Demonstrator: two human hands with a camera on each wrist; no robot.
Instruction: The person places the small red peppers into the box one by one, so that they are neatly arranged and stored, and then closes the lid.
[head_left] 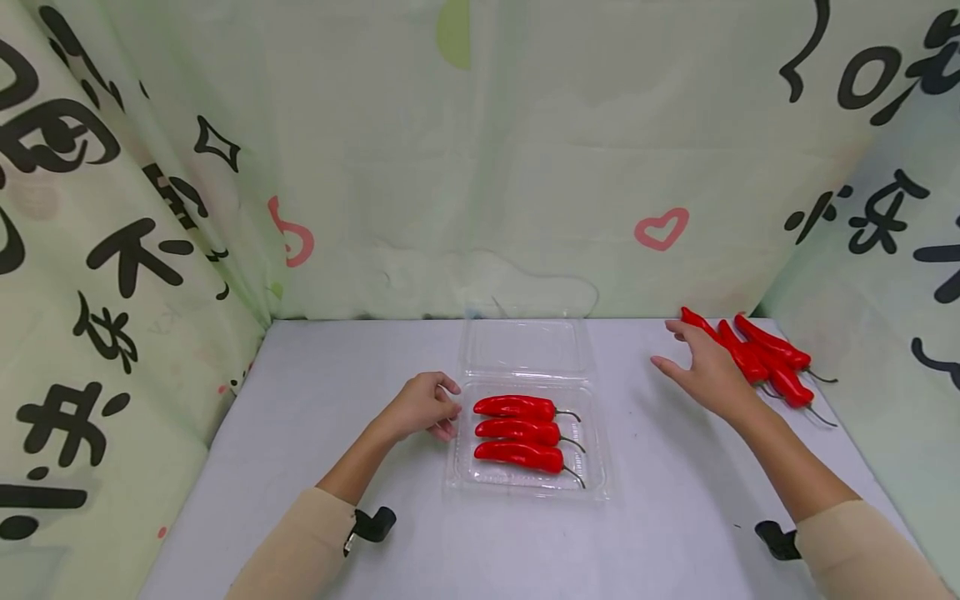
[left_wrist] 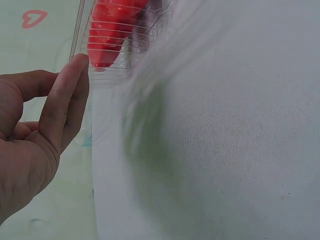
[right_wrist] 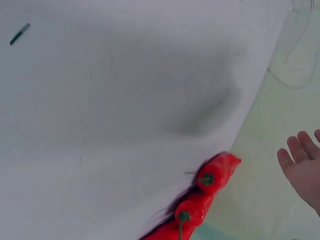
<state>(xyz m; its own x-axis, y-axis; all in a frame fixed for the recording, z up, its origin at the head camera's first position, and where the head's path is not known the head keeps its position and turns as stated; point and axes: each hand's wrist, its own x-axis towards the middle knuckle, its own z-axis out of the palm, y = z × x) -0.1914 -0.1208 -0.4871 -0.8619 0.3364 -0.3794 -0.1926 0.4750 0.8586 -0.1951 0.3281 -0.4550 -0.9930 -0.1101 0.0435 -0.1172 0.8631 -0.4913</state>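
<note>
Three red chili peppers (head_left: 517,431) lie side by side in a clear plastic clamshell box (head_left: 596,467), its lid (head_left: 525,348) raised at the back. At the box's left side is my left hand (head_left: 427,406); in the left wrist view a fingertip (left_wrist: 80,61) meets the ribbed wall, and no pepper is in that hand. My right hand (head_left: 705,367) hovers with fingers spread beside a pile of red chili peppers (head_left: 783,371) at the table's back right. It holds nothing and partly hides the nearest peppers.
The white table (head_left: 360,550) ends at a printed curtain (head_left: 420,208) behind and on both sides. A small dark fleck (head_left: 737,526) lies on the tabletop. Black wrist mounts (head_left: 375,525) stick out from both sleeves.
</note>
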